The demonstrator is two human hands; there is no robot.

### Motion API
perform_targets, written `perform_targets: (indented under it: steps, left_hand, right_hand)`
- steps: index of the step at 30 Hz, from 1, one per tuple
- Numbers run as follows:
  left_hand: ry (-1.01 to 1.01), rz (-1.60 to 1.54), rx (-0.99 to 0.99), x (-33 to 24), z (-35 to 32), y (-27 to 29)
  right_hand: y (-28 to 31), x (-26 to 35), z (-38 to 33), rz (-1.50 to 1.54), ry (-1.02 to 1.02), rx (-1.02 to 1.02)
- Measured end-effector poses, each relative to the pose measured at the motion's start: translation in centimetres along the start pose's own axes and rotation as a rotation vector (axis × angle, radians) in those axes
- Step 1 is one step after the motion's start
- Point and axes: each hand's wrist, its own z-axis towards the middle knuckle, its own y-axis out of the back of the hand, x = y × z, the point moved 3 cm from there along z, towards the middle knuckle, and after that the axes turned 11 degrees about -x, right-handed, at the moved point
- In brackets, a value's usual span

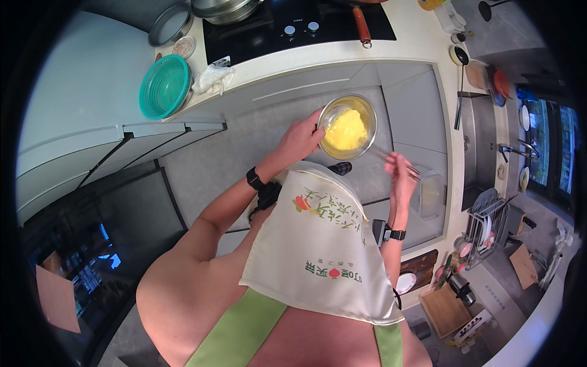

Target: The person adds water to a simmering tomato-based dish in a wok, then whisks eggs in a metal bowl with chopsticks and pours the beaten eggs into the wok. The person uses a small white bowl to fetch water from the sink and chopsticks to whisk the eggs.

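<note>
My left hand point(301, 139) grips the rim of a round metal bowl point(371, 116), thumb over the edge, and holds it in the air in front of my apron. Inside the bowl lies a glossy yellow mixture point(346, 130) that looks like beaten egg. To the right of the bowl, my right hand point(400, 170) is closed around a pair of chopsticks point(414, 174). Their front ends point toward the bowl's lower right rim and are smeared by motion, so I cannot tell whether they touch it.
Ahead runs a counter with a black stove point(293, 37) and a red-handled pan point(362, 27). A teal basket point(165, 87) and a white cloth point(214, 79) sit at its left end. To the right are a sink point(480, 137), a dish rack point(487, 223) and a cutting board point(445, 309).
</note>
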Motion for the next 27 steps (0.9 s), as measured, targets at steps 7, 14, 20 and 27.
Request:
perform_targets:
  steps: [7, 14, 20, 27]
  left_hand:
    - [0.012, -0.011, -0.006, 0.12, 0.07, 0.01]
    - [0.005, -0.01, -0.004, 0.3, 0.15, -0.09]
    - [-0.005, -0.014, -0.023, 0.14, 0.11, -0.01]
    - [0.039, -0.024, 0.002, -0.07, 0.12, 0.07]
  right_hand:
    - [-0.29, 0.26, 0.32, 0.081, 0.051, -0.067]
    - [-0.32, -0.15, 0.43, 0.099, 0.029, -0.054]
    - [-0.59, 0.12, -0.06, 0.068, 0.019, -0.008]
    - [-0.69, -0.08, 0.24, 0.074, 0.025, -0.023]
